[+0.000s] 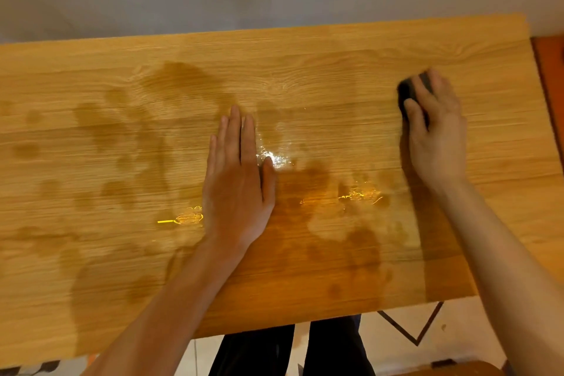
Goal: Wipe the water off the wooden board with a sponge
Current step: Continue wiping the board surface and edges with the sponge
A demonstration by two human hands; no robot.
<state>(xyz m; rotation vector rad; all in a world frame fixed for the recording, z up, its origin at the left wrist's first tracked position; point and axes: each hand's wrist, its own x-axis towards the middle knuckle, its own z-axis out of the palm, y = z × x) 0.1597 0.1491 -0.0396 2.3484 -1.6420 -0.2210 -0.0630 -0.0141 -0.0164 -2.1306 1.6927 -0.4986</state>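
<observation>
Most of the wiping is left, as I judge it: the wooden board point(305, 64) shows dark damp patches across its left half and along the near edge, and a shiny puddle of water point(276, 156) sits just beside my left thumb, with another glinting wet streak nearer the right. The far right part of the board looks drier and paler, so that stretch seems done. My right hand point(435, 131) grips the dark sponge point(409, 91), fingers curled over its top and thumb along its near side, pressing it down on the board near the far right corner, well apart from the puddle. My left hand point(238, 180) lies flat, fingers straight and together, palm on the board in the middle, holding nothing, steadying it.
</observation>
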